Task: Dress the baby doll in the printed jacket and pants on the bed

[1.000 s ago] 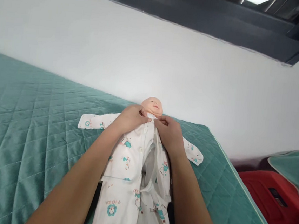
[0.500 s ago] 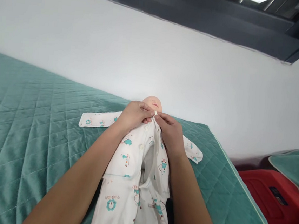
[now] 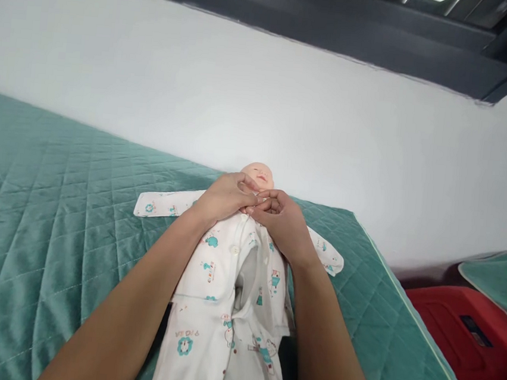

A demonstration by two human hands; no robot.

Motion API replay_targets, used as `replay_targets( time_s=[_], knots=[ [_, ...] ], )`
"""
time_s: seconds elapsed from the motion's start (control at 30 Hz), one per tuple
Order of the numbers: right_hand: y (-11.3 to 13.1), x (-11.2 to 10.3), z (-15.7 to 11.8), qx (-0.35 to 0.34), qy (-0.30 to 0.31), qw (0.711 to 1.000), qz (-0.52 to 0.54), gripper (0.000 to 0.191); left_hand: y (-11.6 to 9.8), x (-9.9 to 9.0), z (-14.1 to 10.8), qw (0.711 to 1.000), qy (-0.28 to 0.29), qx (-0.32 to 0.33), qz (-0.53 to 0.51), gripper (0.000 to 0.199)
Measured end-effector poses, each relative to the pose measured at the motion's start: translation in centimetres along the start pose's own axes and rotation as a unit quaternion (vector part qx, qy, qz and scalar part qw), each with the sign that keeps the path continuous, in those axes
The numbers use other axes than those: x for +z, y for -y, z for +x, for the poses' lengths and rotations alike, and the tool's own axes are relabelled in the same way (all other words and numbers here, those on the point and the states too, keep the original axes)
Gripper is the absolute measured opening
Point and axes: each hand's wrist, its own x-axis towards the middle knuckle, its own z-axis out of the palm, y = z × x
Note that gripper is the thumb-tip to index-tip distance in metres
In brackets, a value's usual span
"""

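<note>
A baby doll (image 3: 259, 171) lies on its back, its head by the wall. It wears a white printed baby jacket (image 3: 217, 261) with long sleeves, open down the front below the neck. Matching white trousers (image 3: 192, 360) cover its lower part. My left hand (image 3: 230, 195) is closed on the jacket at the collar, thumb and fingers pinched. Facing it, my right hand (image 3: 280, 216) pinches the other front edge at the same spot, and the fingertips of both hands meet. The fingers hide the piece of collar between them. A button (image 3: 235, 250) shows on the left front edge.
A green quilted cover (image 3: 76, 215) spreads under the doll, its piped edge running down the right. Behind it stands a white wall (image 3: 200, 89) below a dark beam (image 3: 323, 29). At the right is a red plastic object (image 3: 453, 346) with green cloth (image 3: 500, 279) over part of it.
My right hand has moved slightly left, bringing its jacket edge against the left one at the collar. The jacket's front gap has narrowed near the neck.
</note>
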Motion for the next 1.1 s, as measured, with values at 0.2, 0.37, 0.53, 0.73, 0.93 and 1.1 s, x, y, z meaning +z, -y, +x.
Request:
replay_targets(
  time_s=[0.2,0.37,0.53,0.73,0.93,1.1],
  knots=[
    [-0.3,-0.5,0.0,-0.002,0.019,1.000,0.019,0.044,0.7,-1.0,0.3,0.999,0.030,0.002,-0.044,0.019],
    [-0.9,-0.6,0.4,-0.013,-0.014,0.999,0.043,0.022,1.1,-1.4,0.5,1.000,0.020,0.016,0.018,0.020],
    [-1.3,-0.3,1.0,-0.042,-0.082,0.995,-0.025,0.010,0.5,-1.0,0.3,0.987,-0.013,0.062,0.151,0.023],
    [-0.4,0.6,-0.5,-0.041,-0.090,0.994,-0.051,0.023,0.9,-0.1,0.1,0.966,-0.032,0.102,0.237,0.024],
    [0.6,1.5,-3.5,-0.013,-0.095,0.983,-0.157,0.033,1.3,0.6,-1.8,0.950,-0.128,0.125,0.256,0.019],
    [0.6,2.2,-5.8,-0.018,-0.107,0.973,-0.202,0.041,1.3,0.8,-4.9,0.972,-0.085,0.115,0.185,0.018]
  ],
)
